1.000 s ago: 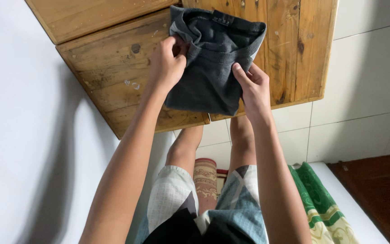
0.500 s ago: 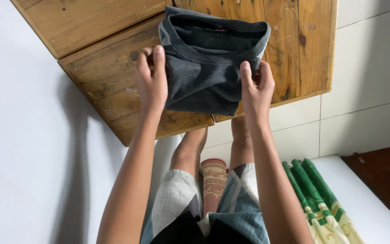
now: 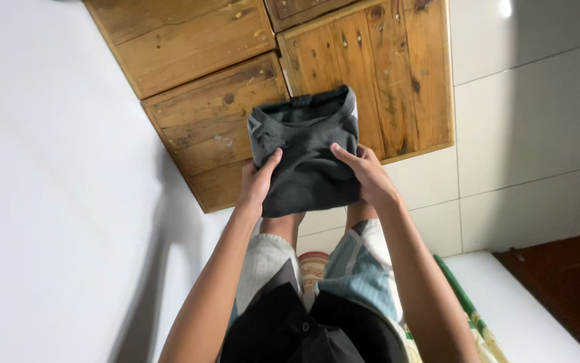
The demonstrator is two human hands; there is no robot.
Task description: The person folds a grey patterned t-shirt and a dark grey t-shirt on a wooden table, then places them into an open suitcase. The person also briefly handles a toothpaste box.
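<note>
So from my seat watching the head cam, both hands are up in front holding a folded dark grey garment (image 3: 305, 158), looks like a tee or similar, with its ribbed collar at the top edge of the bundle. The left hand (image 3: 257, 183) is clamped on the lower left side of the fold, thumb lying over the front of the cloth and the other fingers tucked behind where I can't see them. The right hand (image 3: 365, 173) grips the lower right side the same way, thumb pointing in across the fabric. The garment isn't resting on anything, it's held in the air between the two hands, and from this angle it sits in front of the wooden cabinet (image 3: 236, 87), overlapping the lower edge of its plank doors near the middle. Can't tell whether the cloth touches the wood or hangs clear of it. To the right of the cabinet there's pale tiled surface (image 3: 531, 121), and a plain white wall (image 3: 55, 202) fills the left side. Down low I can see the person's striped shorts (image 3: 364, 269) and a green patterned mat (image 3: 471, 316) near the bottom right.
</note>
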